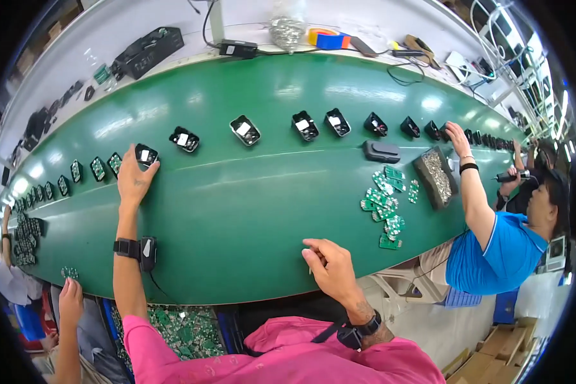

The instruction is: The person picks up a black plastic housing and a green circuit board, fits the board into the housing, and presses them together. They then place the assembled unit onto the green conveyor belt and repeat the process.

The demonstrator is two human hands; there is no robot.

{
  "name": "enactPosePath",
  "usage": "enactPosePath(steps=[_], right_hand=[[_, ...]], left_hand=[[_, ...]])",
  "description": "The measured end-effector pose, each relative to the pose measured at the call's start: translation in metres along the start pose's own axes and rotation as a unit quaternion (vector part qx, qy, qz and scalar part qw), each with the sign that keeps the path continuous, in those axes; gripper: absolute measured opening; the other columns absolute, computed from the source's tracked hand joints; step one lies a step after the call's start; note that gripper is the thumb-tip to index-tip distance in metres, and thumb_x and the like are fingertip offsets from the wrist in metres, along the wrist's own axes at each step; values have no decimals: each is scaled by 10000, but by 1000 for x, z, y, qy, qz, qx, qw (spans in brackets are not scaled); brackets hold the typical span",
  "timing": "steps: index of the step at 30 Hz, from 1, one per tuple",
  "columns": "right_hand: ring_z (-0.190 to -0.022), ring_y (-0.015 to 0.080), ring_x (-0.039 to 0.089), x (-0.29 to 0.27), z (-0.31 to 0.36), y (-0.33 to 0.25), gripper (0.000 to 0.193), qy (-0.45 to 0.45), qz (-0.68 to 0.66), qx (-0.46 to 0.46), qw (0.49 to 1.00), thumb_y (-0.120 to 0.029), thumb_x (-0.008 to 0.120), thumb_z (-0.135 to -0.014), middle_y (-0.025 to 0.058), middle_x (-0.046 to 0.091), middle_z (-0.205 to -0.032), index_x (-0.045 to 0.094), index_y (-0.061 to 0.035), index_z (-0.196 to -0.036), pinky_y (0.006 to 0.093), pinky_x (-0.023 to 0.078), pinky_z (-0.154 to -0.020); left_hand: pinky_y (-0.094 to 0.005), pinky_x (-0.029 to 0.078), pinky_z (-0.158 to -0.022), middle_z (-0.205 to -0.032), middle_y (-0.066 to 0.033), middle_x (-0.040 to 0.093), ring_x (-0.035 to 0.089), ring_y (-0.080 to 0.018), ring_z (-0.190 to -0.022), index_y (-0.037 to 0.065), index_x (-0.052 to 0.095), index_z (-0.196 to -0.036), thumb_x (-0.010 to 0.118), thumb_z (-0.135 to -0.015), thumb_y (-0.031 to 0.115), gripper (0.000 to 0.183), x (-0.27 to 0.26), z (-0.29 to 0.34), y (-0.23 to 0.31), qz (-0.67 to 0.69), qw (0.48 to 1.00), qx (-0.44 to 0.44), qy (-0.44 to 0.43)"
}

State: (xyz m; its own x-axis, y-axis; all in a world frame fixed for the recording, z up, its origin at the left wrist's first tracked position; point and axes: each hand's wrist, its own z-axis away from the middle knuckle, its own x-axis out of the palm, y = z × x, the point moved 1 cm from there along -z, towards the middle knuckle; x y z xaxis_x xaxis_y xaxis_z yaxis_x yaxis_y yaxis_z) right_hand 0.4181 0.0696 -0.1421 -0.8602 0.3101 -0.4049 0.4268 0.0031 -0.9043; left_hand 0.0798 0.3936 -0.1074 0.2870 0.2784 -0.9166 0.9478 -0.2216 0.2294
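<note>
Head view. Beyond green surface's (249, 198) far edge: black bin (148, 59). Toward right end: loose circuit boards (383, 206) beside dark tray (424, 175) of small metal parts (437, 171). Black case (150, 155), white piece (144, 155) inside: toward left far edge, between spread thumb and fingers of left hand (135, 180). Right hand (335, 267): half-curled by near edge; cannot tell if pinching.

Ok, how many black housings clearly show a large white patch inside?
5: first housing at the left hand; second, third, fourth and fifth successively rightward from it. Distant ones are too small to tell.
</note>
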Motion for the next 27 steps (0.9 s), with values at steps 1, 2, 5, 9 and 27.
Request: enactPosePath(steps=[1,2,5,9,27], right_hand=[[-579,133,583,-5,3,0,175,4,-3,-2,1000,-82,654,-941,77,642,-803,692,19,-1079,273,458,-540],[-584,142,587,-11,7,2,163,29,18,-9,999,-78,658,-935,80,642,-798,690,21,-1061,276,461,-541],[-599,168,596,-10,7,4,151,74,54,-51,994,-71,680,-913,91,641,-805,684,22,-1031,287,471,-546],[-622,214,607,8,0,-28,188,66,0,-116,991,-59,736,-854,114,627,-840,667,6,-1016,310,492,-554],[-592,148,601,-63,34,4,33,136,-96,-79,983,1,712,-841,79,649,-740,682,7,-828,286,454,-515]], left_hand=[[-427,436,-1051,-1388,-250,557,573,-395,-1228,-53,446,-1438,807,-760,390,887,4,-1,-5,-2,1000,4,3],[-422,455,-1027,-1375,-238,569,594,-392,-1194,-40,486,-1407,811,-747,368,841,7,1,8,9,1000,2,26],[-407,534,-850,-1132,-144,633,658,-337,-899,31,597,-1265,806,-694,228,639,-16,52,92,141,989,31,40],[-434,518,-850,-1085,-154,547,604,-342,-947,66,564,-1272,840,-610,169,725,-27,158,197,195,955,196,-107],[-348,589,-896,-1256,-121,541,632,-203,-1100,15,450,-1377,793,-678,-73,783,-4,252,284,664,658,-115,-337]])
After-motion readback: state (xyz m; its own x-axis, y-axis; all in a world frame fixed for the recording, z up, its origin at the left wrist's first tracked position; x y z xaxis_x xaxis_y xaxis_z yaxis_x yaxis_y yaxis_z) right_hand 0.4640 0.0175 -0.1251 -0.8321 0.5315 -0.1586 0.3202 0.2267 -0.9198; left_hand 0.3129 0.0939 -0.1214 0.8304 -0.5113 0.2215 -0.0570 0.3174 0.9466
